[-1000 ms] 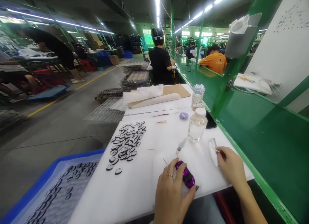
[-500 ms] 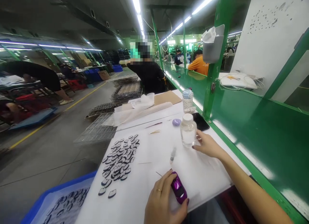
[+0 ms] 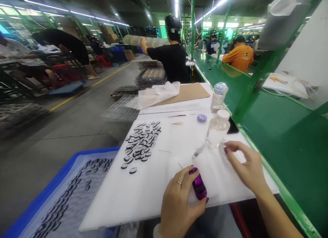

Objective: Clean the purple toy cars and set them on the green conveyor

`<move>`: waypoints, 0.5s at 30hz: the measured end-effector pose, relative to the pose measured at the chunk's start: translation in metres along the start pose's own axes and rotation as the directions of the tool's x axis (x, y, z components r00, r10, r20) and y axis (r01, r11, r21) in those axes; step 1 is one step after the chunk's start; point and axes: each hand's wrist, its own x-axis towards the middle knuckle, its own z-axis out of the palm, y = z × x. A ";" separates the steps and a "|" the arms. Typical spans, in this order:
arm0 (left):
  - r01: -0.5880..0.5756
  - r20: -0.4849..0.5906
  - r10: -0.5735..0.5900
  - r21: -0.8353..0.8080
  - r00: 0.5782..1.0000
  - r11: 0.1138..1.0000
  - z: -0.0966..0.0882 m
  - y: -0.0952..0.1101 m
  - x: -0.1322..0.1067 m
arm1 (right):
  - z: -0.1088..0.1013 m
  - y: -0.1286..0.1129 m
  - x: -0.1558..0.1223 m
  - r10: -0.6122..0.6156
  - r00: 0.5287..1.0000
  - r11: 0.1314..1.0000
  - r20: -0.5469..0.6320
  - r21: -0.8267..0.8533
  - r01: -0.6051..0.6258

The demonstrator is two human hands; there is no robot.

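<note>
Your left hand fingers grasp the purple car; your right hand, fingers released, hovers beside the clear bottle.

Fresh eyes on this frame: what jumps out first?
The shiny purple toy car stands out, gripped by the left hand at the near edge of the white sheet. Next, the cluster of dark flat parts left of centre on that sheet, with more in the blue tray below-left. The right hand is open beside the clear bottle.
</note>
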 end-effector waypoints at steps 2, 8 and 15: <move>0.033 0.019 -0.032 -0.036 0.999 0.999 -0.002 0.002 0.001 | 0.018 -0.019 0.000 -0.027 0.972 0.984 0.232 0.180 -0.015; 0.069 0.054 -0.060 -0.190 0.997 0.979 0.001 0.002 0.001 | 0.063 -0.026 0.006 -0.010 0.838 0.960 0.546 0.239 -0.144; 0.048 -0.096 -0.070 -0.213 0.993 0.976 0.017 -0.005 -0.002 | 0.037 -0.010 -0.001 0.016 0.852 0.893 0.523 0.376 -0.248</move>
